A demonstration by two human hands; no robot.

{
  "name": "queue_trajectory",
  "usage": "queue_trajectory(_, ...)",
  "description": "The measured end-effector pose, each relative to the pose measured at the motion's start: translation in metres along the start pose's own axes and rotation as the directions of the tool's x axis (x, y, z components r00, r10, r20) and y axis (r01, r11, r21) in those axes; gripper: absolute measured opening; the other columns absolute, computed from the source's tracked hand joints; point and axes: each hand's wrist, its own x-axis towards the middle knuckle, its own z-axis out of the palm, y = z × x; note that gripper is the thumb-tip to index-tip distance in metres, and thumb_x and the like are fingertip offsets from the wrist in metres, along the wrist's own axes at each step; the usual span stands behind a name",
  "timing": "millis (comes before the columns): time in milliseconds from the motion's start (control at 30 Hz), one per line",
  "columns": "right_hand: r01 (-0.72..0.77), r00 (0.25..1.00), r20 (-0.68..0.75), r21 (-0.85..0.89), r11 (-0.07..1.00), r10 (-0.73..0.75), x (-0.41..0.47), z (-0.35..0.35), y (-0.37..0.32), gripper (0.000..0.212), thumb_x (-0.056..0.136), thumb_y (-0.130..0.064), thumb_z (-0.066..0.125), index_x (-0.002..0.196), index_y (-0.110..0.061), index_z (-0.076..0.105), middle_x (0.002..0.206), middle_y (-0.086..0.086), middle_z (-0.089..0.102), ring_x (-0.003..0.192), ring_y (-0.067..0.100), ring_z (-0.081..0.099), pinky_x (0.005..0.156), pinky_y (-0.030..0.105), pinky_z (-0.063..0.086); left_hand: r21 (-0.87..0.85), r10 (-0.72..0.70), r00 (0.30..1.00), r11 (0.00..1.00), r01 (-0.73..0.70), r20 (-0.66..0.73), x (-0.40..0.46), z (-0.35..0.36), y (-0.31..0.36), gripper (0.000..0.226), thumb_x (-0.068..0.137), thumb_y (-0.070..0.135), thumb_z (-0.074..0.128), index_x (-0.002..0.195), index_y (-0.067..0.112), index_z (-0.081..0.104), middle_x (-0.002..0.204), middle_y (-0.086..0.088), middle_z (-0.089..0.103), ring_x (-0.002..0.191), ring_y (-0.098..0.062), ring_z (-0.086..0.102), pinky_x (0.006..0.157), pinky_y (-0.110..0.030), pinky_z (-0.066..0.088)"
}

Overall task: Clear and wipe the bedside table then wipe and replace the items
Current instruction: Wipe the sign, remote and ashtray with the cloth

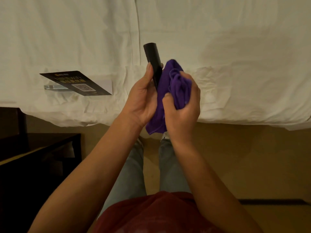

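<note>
Left hand (143, 96) closed around the lower half of a black remote (152, 62), held upright above the bed (235, 47) edge. Right hand (182, 106) fisted on a bunched purple cloth (175, 81), pressed against the remote's side. Remote looks light, rigid and smooth, likely slick; best gripped low on the body, leaving the top free for wiping. Cloth soft and limp, will bunch anywhere. Sign (75, 83) lies flat on the bed, well apart. Dark counter (42, 145) lower left.

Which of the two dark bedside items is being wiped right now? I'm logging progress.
The black cylinder, upright in the left hand, purple cloth pressed against it by the right hand. The sign card lies untouched on the bed.
</note>
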Motion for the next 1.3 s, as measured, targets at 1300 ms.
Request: queue_trajectory(1300, -0.123, 0.97, 0.206, -0.048, 0.991, 0.13, 0.05, 0.02, -0.041, 0.045, 0.081, -0.029, 0.069, 0.124, -0.018, 0.062, 0.104, -0.004, 0.068, 0.089, 0.008, 0.067, 0.08, 0.032, 0.061, 0.257, 0.285, 0.951, 0.934, -0.248, -0.117, 0.01, 0.004, 0.011, 0.063, 0.105, 0.056, 0.034, 0.129, 0.002, 0.058, 0.107, -0.016, 0.067, 0.105, -0.028, 0.066, 0.101, -0.042, 0.054)
